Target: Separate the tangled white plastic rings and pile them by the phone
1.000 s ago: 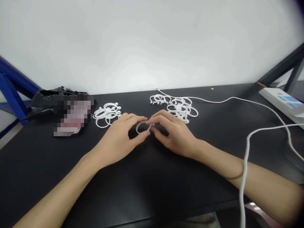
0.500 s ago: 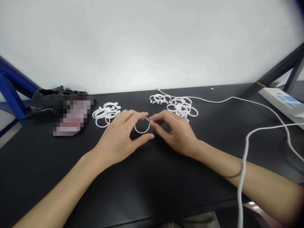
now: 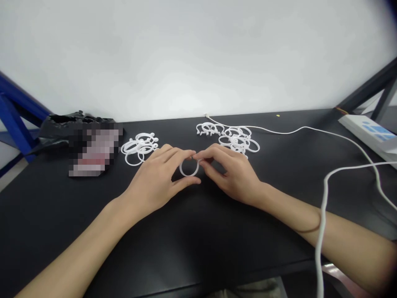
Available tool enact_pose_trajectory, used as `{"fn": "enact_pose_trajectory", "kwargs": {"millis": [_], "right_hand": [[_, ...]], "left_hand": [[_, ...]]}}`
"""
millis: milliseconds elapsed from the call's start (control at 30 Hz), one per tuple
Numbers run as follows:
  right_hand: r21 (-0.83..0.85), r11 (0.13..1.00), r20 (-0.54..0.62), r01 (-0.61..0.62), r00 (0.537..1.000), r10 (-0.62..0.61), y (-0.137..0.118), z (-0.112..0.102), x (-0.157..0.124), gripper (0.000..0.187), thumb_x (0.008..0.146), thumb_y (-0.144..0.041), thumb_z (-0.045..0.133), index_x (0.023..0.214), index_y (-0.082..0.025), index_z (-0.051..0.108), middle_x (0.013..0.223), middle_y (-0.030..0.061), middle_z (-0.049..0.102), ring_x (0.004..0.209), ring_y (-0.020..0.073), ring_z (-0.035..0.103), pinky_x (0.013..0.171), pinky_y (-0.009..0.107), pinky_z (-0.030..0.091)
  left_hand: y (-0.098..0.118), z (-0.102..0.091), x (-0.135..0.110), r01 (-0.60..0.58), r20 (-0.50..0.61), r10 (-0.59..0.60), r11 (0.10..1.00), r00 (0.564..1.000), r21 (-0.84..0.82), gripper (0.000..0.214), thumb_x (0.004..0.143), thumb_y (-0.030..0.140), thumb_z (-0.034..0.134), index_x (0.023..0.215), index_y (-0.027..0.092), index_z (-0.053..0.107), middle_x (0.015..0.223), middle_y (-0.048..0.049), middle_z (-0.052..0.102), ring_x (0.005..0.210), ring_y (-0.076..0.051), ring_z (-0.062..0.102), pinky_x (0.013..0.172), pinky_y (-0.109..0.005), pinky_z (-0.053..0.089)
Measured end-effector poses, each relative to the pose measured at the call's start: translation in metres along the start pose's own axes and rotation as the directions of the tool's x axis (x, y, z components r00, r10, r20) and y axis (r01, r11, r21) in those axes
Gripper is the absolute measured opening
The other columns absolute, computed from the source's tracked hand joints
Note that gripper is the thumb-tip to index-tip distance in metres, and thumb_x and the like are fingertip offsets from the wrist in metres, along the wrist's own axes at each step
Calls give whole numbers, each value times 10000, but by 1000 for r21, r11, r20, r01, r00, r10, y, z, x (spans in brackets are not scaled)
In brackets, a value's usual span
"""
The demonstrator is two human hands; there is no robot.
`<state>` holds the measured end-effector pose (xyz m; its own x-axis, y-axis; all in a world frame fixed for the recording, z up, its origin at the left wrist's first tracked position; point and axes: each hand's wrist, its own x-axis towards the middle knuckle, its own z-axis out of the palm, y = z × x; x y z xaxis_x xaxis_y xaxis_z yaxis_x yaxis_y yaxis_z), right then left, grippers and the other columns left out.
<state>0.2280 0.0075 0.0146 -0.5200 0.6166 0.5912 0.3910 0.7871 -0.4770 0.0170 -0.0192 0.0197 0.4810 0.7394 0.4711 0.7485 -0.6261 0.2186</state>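
Note:
A thin white plastic shower curtain ring [image 3: 190, 175] is held between my two hands above the black table. My left hand [image 3: 158, 176] curls its fingers around the ring's far left side, its index fingertip at the top, while its thumb stretches apart below. On the right edge of the ring, the thumb and index finger of my right hand [image 3: 231, 174] pinch it. Fingers hide the ring's ends. Left of my left hand lies a pile of white rings [image 3: 135, 159]. Behind my right hand is another pile of rings [image 3: 254, 145], some plainly open with ball ends.
A black plastic bag [image 3: 56, 130] and a blurred-out packet [image 3: 96, 151] lie at the left. A white cable [image 3: 321, 231] hangs across my right forearm. At the right stands a white device [image 3: 356, 128]; a white wall [image 3: 198, 54] rises behind the table [image 3: 173, 256].
The ring has shifted slightly right and now looks rounder, its top hidden by fingers. My left and right index fingertips have come together at its top.

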Motion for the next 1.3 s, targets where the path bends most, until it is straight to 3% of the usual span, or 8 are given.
{"fn": "enact_pose_trajectory", "kwargs": {"millis": [233, 433, 667, 733, 833, 967, 1100, 1300], "right_hand": [[1, 1000, 34, 2, 999, -2, -1, 0, 3, 83, 957, -176, 546, 995, -186, 619, 901, -1, 676, 751, 86, 624, 660, 193, 482], [-2, 1000, 37, -8, 999, 8, -2, 3, 3, 88, 969, -198, 541, 998, -192, 624, 912, -5, 683, 731, 75, 616, 638, 184, 465], [-145, 988, 92, -60, 993, 73, 8, 4, 4, 98, 958, -289, 575, 966, -193, 593, 920, 36, 699, 818, 161, 639, 727, 277, 499], [-321, 943, 70, -91, 990, 119, 14, 1, 9, 191, 940, -348, 601, 980, -161, 602, 918, 77, 684, 859, 210, 626, 766, 326, 495], [-605, 785, 3, -133, 985, 170, 26, -4, 16, 310, 937, -370, 587, 1085, -100, 620, 998, 151, 665, 960, 293, 582, 850, 411, 461], [-724, 654, -54, -222, 962, 266, 46, -8, 23, 379, 927, -427, 567, 1110, -103, 643, 1008, 161, 647, 952, 312, 548, 834, 427, 435], [-688, 673, -68, -271, 948, 311, 61, -7, 31, 375, 907, -458, 572, 1074, -139, 673, 964, 143, 666, 923, 299, 541, 800, 419, 422], [-636, 726, -64, -261, 956, 287, 67, -5, 39, 152, 877, -266, 574, 901, -171, 691, 858, 107, 688, 879, 272, 538, 769, 408, 407]], "left_hand": [[-2, -1, 0, 0, 21, 0, 1000, 1000, -9, 418, 912, 466, 615, 1183, 151, 578, 1092, -81, 686, 980, -235, 608, 861, -375, 505], [-3, -6, 0, 92, 57, -89, 995, 994, -50, 427, 922, 469, 589, 1230, 172, 580, 1098, -79, 671, 995, -234, 613, 861, -379, 511], [-4, -6, 2, 179, 98, -176, 983, 980, -28, 385, 898, 488, 614, 1159, 204, 605, 1075, -55, 671, 1006, -242, 605, 872, -385, 501], [-8, -7, 2, 193, 60, -197, 979, 979, 69, 360, 901, 464, 613, 1137, 192, 608, 1046, -58, 679, 1010, -260, 591, 891, -407, 487], [-16, -12, 0, 243, -17, -251, 918, 968, 312, 350, 919, 429, 577, 1136, 158, 610, 1047, -97, 671, 1038, -315, 562, 902, -455, 465], [-30, -16, -9, 302, -81, -308, 788, 948, 536, 358, 924, 423, 543, 1131, 143, 623, 1109, -156, 632, 1056, -381, 535, 828, -487, 462], [-38, -11, -17, 282, -79, -290, 774, 954, 566, 400, 916, 434, 545, 1167, 129, 613, 1127, -199, 627, 1039, -418, 533, 774, -517, 462], [-34, -6, -18, 267, -83, -258, 849, 963, 456, 448, 918, 424, 559, 1266, 143, 569, 1190, -207, 615, 1103, -432, 513, 839, -551, 430]]}}
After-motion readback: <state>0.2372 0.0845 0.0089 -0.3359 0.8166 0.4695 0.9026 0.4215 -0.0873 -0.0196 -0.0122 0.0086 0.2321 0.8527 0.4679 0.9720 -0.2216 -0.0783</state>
